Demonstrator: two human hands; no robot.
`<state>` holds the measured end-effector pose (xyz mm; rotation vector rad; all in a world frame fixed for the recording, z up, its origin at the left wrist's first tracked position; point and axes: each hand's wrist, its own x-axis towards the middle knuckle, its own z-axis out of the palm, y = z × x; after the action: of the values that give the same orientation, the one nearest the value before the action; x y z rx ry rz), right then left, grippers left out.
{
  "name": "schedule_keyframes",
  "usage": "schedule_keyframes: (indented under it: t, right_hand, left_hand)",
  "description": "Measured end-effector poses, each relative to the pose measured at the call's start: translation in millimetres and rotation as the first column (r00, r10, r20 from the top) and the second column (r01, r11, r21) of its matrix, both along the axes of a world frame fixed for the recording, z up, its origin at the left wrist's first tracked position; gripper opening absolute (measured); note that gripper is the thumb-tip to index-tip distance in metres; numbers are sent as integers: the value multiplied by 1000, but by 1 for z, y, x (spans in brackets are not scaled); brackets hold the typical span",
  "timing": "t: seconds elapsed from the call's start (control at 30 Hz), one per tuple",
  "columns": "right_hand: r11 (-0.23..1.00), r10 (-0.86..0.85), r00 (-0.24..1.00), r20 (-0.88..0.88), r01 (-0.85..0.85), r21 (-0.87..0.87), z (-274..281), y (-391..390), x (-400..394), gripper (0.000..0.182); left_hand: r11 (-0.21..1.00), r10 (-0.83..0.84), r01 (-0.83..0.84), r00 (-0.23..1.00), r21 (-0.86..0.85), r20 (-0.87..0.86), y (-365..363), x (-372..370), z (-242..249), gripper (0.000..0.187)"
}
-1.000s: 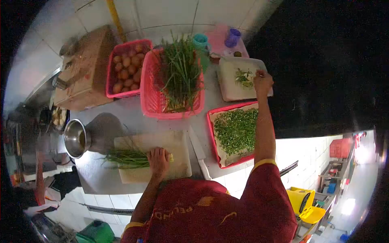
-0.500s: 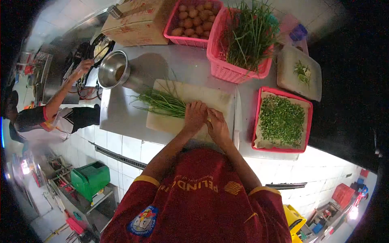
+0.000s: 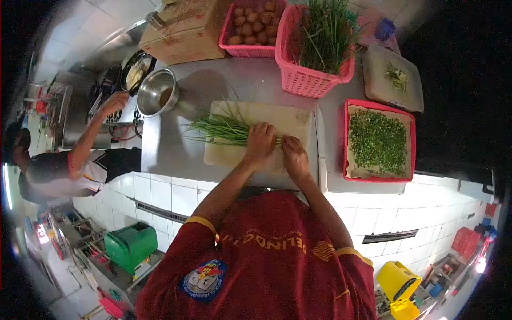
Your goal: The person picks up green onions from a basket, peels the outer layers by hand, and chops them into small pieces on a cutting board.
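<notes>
Long green stalks [image 3: 221, 128], thin and leafy, lie in a bundle across the middle of the frame on a pale rectangular cutting board [image 3: 298, 120], their tips passing its left edge. The left hand [image 3: 261, 142] is closed over the bundle, pressing it to the board; the right hand [image 3: 295, 154] has its fingers bunched together at the pale ends, just beside the left.

Bare board shows above and to the right of the hands. A long knife with a pale handle [image 3: 322, 173] lies along the board's right edge. Open metal lies between the board's left side and the shiny steel bowl [image 3: 157, 92]; both forearms cross the near edge.

One second ago, the right hand was at the white plastic container [image 3: 376, 72], upper right, which holds green scraps; now it is back at the bundle.

Under everything is a grey metal table [image 3: 176, 154]. At right stands a red paper-lined tray [image 3: 346, 141] of chopped greens [image 3: 376, 138]; along the top are a pink slotted basket [image 3: 314, 84] of leafy stalks, a pink crate [image 3: 248, 52] of brown eggs and a brown cardboard box [image 3: 186, 34]. Another person [image 3: 64, 170] stands at left, a hand near the bowl. White tiles, a green bin [image 3: 130, 248] and a yellow bin [image 3: 397, 280] show below.
</notes>
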<state>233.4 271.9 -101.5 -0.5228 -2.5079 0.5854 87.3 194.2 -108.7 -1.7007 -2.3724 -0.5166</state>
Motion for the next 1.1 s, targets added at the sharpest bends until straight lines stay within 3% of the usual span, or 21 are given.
schedule_keyframes:
  t: [0.07, 0.27, 0.47, 0.57, 0.63, 0.67, 0.73, 0.77, 0.8, 0.9, 1.1]
  right_hand:
    - [1000, -7, 1000, -1, 7, 3, -5, -2, -1, 32]
    - [994, -57, 997, -54, 52, -93, 6, -5, -3, 21]
    - [994, -74, 997, -4, 73, -83, -3, -7, -2, 26]
    - [983, -117, 993, -31, 111, -149, -9, -10, -4, 26]
    - [987, -112, 993, -48, 105, -119, -7, -11, -3, 25]
    - [990, -99, 993, -57, 92, -107, -6, -12, -4, 24]
    - [923, -221, 973, 62, 229, -311, 3, -18, -6, 24]
    - [865, -275, 953, 128, 304, -399, 7, -20, -8, 23]
    - [965, -205, 971, 121, 221, -138, 11, -18, -6, 20]
    - [982, -178, 984, 10, 178, -58, 6, -13, -11, 22]
    - [960, -209, 978, 18, 209, -187, 8, -16, -11, 25]
  left_hand:
    - [998, -36, 39, 997, -46, 71, -17, -20, 14, 15]
    - [997, -19, 18, 1000, -71, -2, -58, -92, -4, 19]
    - [964, 261, -259, 965, -65, 25, -79, -116, 18, 16]
    - [932, 234, -186, 964, 310, -126, -67, -88, 58, 17]
    - [968, -129, 73, 966, 241, 223, -43, -54, 50, 24]
    - [867, -300, 186, 935, 463, 187, -30, -26, 56, 24]
    - [827, -490, 376, 847, 418, 208, -3, 12, 50, 30]
    - [893, -395, 306, 884, 330, 251, 3, 15, 33, 30]
    - [943, -299, 235, 910, 238, 287, 6, 17, 9, 31]
    - [988, -127, 100, 958, 115, 257, 1, -1, 2, 25]
    - [998, 25, -38, 975, 54, 219, 3, -4, 2, 24]
